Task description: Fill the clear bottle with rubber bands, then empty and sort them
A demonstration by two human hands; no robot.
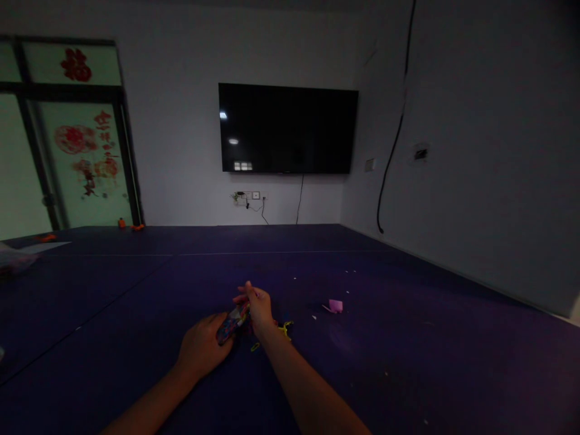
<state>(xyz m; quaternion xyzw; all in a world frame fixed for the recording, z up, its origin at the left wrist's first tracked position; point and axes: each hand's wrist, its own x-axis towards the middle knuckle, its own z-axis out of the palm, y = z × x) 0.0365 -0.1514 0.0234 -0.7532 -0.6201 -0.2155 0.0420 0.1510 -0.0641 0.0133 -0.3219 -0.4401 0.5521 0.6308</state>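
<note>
My left hand (203, 345) lies low over the purple surface, its fingers closed around a small see-through packet (230, 326) filled with multicoloured bits. The packet is tilted, its upper end towards my right hand (257, 307). My right hand is bent inward at that end, with thumb and fingers drawn together; what they pinch is hidden. Beside my right wrist lie small yellow pieces (285, 329), partly covered by the forearm. A little lime-green loop (255, 347) rests between my two forearms.
The broad purple surface (385, 344) carries a crumpled pink scrap (335, 306) and white specks to the right. A pale plastic bag (16, 258) lies at the far left. Small orange objects (137, 228) sit near the back edge. A black television (290, 130) hangs on the wall.
</note>
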